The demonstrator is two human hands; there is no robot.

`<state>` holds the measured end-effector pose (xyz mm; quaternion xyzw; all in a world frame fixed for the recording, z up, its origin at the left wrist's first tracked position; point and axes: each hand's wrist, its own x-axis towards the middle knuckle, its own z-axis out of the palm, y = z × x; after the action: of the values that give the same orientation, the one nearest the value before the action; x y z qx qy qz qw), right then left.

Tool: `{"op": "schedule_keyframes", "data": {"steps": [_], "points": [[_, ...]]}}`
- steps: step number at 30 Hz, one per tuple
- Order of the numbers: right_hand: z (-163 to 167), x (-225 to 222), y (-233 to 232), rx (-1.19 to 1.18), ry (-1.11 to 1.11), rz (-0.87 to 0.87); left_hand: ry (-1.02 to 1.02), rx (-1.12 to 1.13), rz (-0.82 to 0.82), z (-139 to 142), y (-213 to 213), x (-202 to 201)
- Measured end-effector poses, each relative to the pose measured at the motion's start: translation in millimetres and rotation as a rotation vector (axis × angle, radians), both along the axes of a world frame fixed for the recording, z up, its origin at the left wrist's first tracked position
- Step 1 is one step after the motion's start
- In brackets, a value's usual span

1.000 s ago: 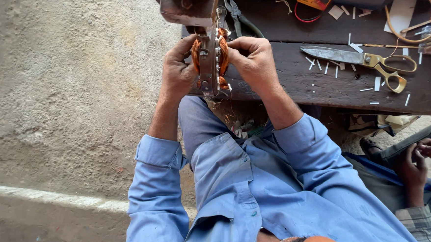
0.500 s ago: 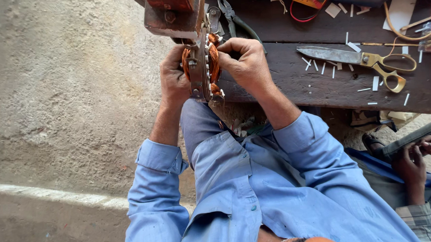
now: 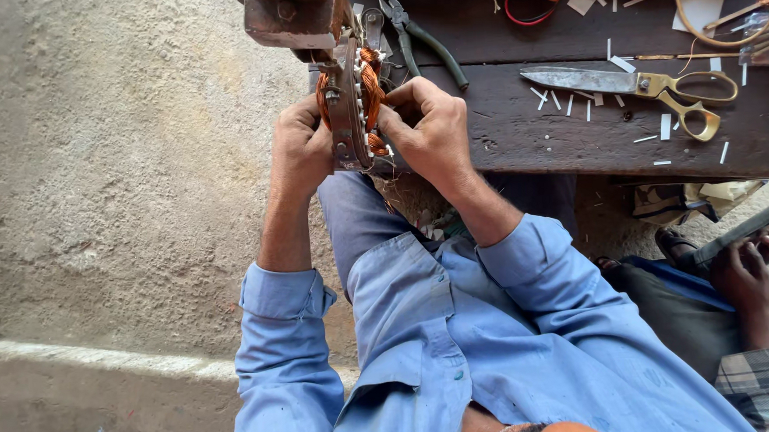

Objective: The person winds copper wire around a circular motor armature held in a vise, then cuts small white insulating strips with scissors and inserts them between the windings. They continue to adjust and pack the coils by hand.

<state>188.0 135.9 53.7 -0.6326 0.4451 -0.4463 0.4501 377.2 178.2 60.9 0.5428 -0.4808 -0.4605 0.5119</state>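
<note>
The motor stator, a metal ring wound with copper wire, stands on edge just off the near edge of the dark workbench, below a rusty metal block. The left hand grips its outer rim, closed around it; the right hand is closed on the opposite face, fingers apparently pinching at the coils, though the fingertips are hidden. Good work here likely means a steady left grip and small, gentle pulls. Farther along the workbench lie pliers and scissors.
</note>
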Motion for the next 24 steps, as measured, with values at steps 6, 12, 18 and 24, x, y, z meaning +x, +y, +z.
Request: {"op": "schedule_keyframes", "data": {"steps": [6, 12, 18, 24], "points": [[-5, 14, 3, 0.008, -0.085, -0.037, 0.135, -0.034, 0.031, -14, -2, 1], [11, 5, -1, -0.095, 0.043, 0.043, 0.192, 0.063, 0.052, -8, 0, 1], [30, -12, 2, 0.158, -0.292, 0.228, -0.375, -0.334, 0.407, 17, 28, 0], [42, -3, 11, 0.350, -0.665, 0.529, -0.778, -0.678, 0.350, 67, 43, -11]]}}
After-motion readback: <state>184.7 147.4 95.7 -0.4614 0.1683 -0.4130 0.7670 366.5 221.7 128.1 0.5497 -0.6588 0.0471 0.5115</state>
